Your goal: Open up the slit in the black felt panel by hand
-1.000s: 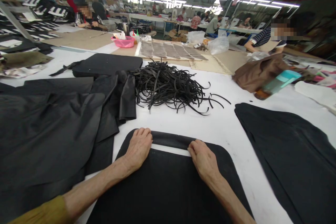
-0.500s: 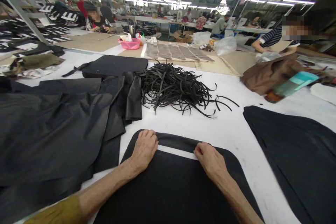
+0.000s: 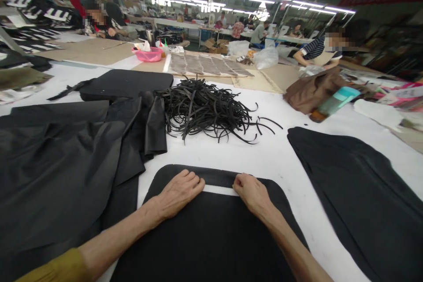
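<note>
A black panel with rounded corners (image 3: 205, 238) lies in front of me on the white table. A white strip (image 3: 220, 190) shows along its far part, with a black band (image 3: 218, 178) beyond it. At the strip's left end my left hand (image 3: 181, 193) rests on the black material, its fingers bent and close together. My right hand (image 3: 253, 194) is closed in a pinch at the right end, on the band's near edge. Each hand's fingertips touch the black material.
Beyond the panel lies a heap of black strips (image 3: 205, 110). Black sheets (image 3: 59, 167) cover the left side, and more black pieces (image 3: 357, 185) lie at right. A teal-lidded bottle (image 3: 335, 103) leans by a brown cloth (image 3: 310, 90). People sit farther back.
My left hand has slid a little to the right along the band, and the two hands are closer together. The view has turned slightly to the right.
</note>
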Demonstrator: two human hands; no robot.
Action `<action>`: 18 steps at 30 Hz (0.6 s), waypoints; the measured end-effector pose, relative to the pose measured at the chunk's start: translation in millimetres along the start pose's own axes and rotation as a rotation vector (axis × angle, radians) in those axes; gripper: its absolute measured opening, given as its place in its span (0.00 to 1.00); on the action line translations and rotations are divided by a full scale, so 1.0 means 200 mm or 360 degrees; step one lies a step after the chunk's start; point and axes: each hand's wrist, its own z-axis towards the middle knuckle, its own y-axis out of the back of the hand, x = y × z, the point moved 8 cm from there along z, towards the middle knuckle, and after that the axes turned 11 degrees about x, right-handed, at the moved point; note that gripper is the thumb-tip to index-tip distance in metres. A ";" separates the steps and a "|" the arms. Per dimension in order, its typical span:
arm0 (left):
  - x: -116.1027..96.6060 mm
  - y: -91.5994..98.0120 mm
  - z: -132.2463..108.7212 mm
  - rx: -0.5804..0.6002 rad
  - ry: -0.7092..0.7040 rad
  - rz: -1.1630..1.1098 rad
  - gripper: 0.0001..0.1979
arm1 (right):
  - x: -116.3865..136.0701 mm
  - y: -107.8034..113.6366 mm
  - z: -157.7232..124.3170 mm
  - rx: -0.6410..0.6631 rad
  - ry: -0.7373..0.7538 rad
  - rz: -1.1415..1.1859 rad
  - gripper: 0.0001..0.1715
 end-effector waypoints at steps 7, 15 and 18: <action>-0.06 0.04 0.01 0.0141 -0.0212 0.0152 0.27 | -0.01 0.00 0.04 0.0123 -0.0065 0.0063 0.09; -0.06 0.03 0.02 0.0172 -0.0137 0.0236 0.24 | -0.03 0.00 0.03 0.0160 -0.0072 0.0098 0.09; -0.03 0.02 0.00 0.0163 -0.0155 0.0187 0.22 | -0.03 0.00 0.03 0.0156 -0.0067 0.0106 0.09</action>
